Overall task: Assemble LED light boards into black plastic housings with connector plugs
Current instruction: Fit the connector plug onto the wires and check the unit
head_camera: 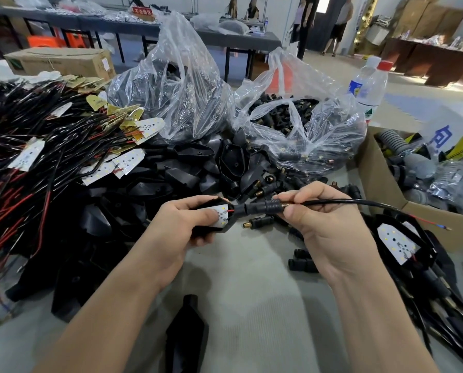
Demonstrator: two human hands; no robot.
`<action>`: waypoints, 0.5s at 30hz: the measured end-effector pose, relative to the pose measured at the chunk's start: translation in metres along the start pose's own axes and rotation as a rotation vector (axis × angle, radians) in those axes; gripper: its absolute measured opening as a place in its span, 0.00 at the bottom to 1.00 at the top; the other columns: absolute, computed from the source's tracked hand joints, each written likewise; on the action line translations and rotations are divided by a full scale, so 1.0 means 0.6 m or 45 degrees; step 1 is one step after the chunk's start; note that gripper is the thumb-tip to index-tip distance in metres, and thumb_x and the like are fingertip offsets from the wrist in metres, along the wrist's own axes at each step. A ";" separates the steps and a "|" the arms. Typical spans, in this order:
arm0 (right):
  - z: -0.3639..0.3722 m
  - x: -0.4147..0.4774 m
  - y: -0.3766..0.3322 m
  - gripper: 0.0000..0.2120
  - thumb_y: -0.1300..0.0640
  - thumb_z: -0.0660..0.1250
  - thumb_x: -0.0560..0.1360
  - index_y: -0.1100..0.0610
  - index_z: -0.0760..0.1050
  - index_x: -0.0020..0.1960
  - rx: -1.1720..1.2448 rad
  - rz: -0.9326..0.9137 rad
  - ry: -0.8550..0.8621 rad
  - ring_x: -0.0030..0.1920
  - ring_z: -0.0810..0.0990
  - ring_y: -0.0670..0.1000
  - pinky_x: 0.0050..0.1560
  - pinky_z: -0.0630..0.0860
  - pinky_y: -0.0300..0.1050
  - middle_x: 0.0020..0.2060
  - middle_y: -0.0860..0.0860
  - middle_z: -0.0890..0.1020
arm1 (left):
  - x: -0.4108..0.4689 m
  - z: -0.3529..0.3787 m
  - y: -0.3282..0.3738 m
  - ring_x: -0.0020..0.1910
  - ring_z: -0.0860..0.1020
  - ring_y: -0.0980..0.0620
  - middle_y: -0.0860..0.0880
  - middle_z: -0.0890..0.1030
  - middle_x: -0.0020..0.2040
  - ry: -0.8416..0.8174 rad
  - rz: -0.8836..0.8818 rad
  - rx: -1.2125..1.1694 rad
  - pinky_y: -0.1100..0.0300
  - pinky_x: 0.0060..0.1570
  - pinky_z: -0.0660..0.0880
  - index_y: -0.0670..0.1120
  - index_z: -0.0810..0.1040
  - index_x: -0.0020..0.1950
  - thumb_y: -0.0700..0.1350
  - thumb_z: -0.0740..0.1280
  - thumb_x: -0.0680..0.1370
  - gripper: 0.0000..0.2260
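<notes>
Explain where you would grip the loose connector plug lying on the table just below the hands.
Best pinch the connector plug by its ribbed black body, coming from above: it lies flat on the table, brass thread pointing left.

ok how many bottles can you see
2. A white-cap bottle and a red-cap bottle stand side by side at the right, just behind the right-hand bag. Others could be hidden behind the bags.
</notes>
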State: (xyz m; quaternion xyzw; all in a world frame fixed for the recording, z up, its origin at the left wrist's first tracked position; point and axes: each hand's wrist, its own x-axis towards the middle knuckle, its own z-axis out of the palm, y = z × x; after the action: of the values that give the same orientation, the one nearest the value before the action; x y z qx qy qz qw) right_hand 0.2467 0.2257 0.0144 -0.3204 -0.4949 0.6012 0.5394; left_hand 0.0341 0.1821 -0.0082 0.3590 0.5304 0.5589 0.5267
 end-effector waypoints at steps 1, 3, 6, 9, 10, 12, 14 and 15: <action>0.000 0.000 0.001 0.30 0.84 0.62 0.71 0.50 0.80 0.31 0.009 -0.002 -0.009 0.42 0.86 0.51 0.49 0.75 0.50 0.37 0.53 0.87 | 0.001 0.002 -0.003 0.30 0.73 0.51 0.46 0.83 0.37 0.011 0.013 0.036 0.65 0.27 0.68 0.44 0.88 0.50 0.33 0.68 0.77 0.10; -0.002 0.001 0.004 0.30 0.84 0.60 0.71 0.51 0.80 0.32 0.025 -0.003 -0.008 0.43 0.87 0.52 0.49 0.76 0.49 0.36 0.53 0.87 | 0.000 0.005 -0.006 0.29 0.73 0.52 0.46 0.83 0.36 0.010 0.051 0.116 0.66 0.26 0.68 0.44 0.88 0.48 0.32 0.68 0.77 0.11; -0.006 0.003 0.006 0.22 0.84 0.60 0.71 0.58 0.77 0.39 0.098 0.024 -0.008 0.45 0.87 0.53 0.48 0.82 0.48 0.37 0.54 0.86 | -0.001 0.004 -0.007 0.28 0.73 0.53 0.47 0.83 0.37 -0.025 0.068 0.121 0.67 0.26 0.68 0.47 0.88 0.47 0.34 0.68 0.77 0.12; -0.004 0.002 0.002 0.16 0.78 0.67 0.68 0.58 0.83 0.40 0.138 0.074 -0.059 0.46 0.87 0.55 0.52 0.85 0.53 0.41 0.58 0.86 | -0.002 0.002 -0.007 0.29 0.75 0.54 0.48 0.84 0.37 -0.039 0.103 0.135 0.67 0.27 0.69 0.50 0.89 0.47 0.35 0.68 0.78 0.12; -0.002 0.000 0.003 0.15 0.77 0.69 0.67 0.58 0.85 0.41 0.106 0.082 -0.079 0.46 0.86 0.56 0.53 0.85 0.53 0.43 0.59 0.86 | -0.002 0.003 -0.008 0.30 0.75 0.54 0.48 0.84 0.37 -0.044 0.111 0.138 0.67 0.28 0.70 0.50 0.89 0.48 0.36 0.68 0.78 0.12; 0.004 -0.002 0.006 0.15 0.78 0.69 0.69 0.59 0.86 0.43 0.043 0.087 -0.079 0.44 0.86 0.56 0.51 0.85 0.51 0.43 0.60 0.86 | -0.003 0.003 -0.008 0.31 0.75 0.54 0.48 0.85 0.38 -0.063 0.119 0.139 0.67 0.29 0.70 0.51 0.89 0.49 0.37 0.68 0.79 0.12; 0.006 -0.002 0.008 0.16 0.78 0.69 0.70 0.60 0.86 0.43 0.022 0.075 -0.052 0.42 0.87 0.56 0.49 0.85 0.49 0.43 0.61 0.86 | -0.002 0.001 -0.007 0.32 0.75 0.54 0.48 0.85 0.39 -0.087 0.110 0.138 0.67 0.30 0.70 0.50 0.89 0.50 0.37 0.67 0.79 0.12; 0.007 -0.002 0.008 0.16 0.79 0.69 0.70 0.60 0.86 0.43 0.009 0.062 -0.048 0.42 0.87 0.56 0.49 0.85 0.49 0.43 0.61 0.87 | -0.002 0.000 -0.005 0.33 0.76 0.54 0.48 0.85 0.40 -0.100 0.106 0.134 0.66 0.30 0.71 0.50 0.89 0.51 0.37 0.67 0.79 0.12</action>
State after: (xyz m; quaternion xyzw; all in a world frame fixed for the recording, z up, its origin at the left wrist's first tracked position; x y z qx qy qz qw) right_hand 0.2415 0.2239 0.0109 -0.3191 -0.4947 0.6219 0.5164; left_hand 0.0352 0.1808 -0.0112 0.4295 0.5226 0.5372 0.5039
